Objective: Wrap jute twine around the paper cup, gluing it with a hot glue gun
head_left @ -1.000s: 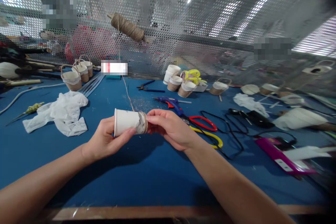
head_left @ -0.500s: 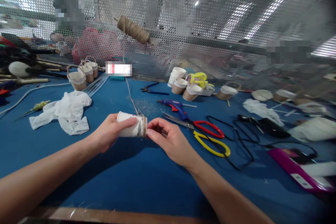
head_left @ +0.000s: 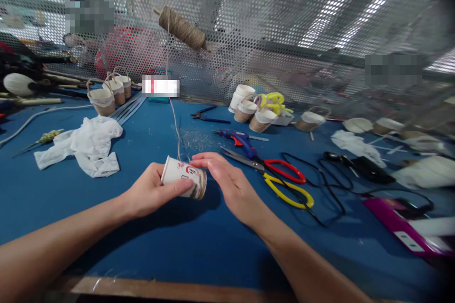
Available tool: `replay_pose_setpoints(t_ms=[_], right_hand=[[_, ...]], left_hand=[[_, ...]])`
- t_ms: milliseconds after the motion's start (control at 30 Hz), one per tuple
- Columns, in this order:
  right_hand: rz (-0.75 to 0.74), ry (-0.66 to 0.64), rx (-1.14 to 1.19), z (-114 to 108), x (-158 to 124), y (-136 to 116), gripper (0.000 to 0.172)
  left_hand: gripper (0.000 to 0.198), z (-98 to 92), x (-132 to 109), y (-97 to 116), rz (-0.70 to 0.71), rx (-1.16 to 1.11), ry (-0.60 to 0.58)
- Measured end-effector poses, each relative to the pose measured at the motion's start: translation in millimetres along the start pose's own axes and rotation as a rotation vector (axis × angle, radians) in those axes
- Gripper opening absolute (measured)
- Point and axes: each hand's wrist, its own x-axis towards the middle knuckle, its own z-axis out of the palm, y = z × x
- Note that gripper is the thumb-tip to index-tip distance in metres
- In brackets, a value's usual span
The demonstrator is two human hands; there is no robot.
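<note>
My left hand (head_left: 153,188) is closed round a white printed paper cup (head_left: 177,174), which lies tilted on its side above the blue table. Brown twine is wound about the cup's right end. From there a strand of twine (head_left: 177,128) runs up to the twine spool (head_left: 183,28) on the mesh. My right hand (head_left: 231,184) is beside that wound end, its fingers stretched out behind the cup where the twine meets it. The fingertips are partly hidden, and I cannot tell whether they touch the twine.
Scissors (head_left: 256,164) with red and yellow handles and a blue glue gun (head_left: 236,141) lie right of my hands. Pliers (head_left: 206,116) lie behind. White gloves (head_left: 87,144) are at left. Several twine-wrapped cups (head_left: 103,102) stand along the mesh. A purple power strip (head_left: 394,222) is at right.
The cup has turned in my left hand, showing its printed side, and its right end has tipped downward. My right hand's fingers have gone from a pinch at the rim to stretched out behind it.
</note>
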Motion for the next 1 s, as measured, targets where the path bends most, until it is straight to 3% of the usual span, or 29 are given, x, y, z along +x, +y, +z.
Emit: replay_pose_setpoints(t_ms=[233, 400, 533, 667, 800, 1000], right_hand=[[-0.079, -0.124, 0.027, 4.8, -6.1, -3.0, 0.038], [-0.072, -0.068, 0.028, 6.4, -2.6, -0.2, 0.035], [0.113, 0.207, -0.069, -15.3, 13.4, 12.0, 0.03], [0.265, 0.367, -0.283, -61.1, 38.3, 38.5, 0.029], [0.47, 0.344, -0.475, -93.9, 58.3, 71.5, 0.019], [0.609, 0.289, -0.527, -95.1, 69.6, 97.0, 0.025]], left_hand=[[0.023, 3.3, 1.3, 0.8, -0.044, -0.019, 0.037], [0.026, 3.4, 1.7, 0.8, -0.092, -0.046, 0.104], [0.028, 1.5, 2.4, 0.9, -0.111, -0.047, 0.155], [0.029, -0.9, 4.7, -0.4, -0.09, -0.029, 0.176], [0.029, -3.2, 6.0, -2.0, -0.075, -0.018, 0.194], [0.027, -6.5, 7.4, -1.7, -0.058, -0.048, 0.217]])
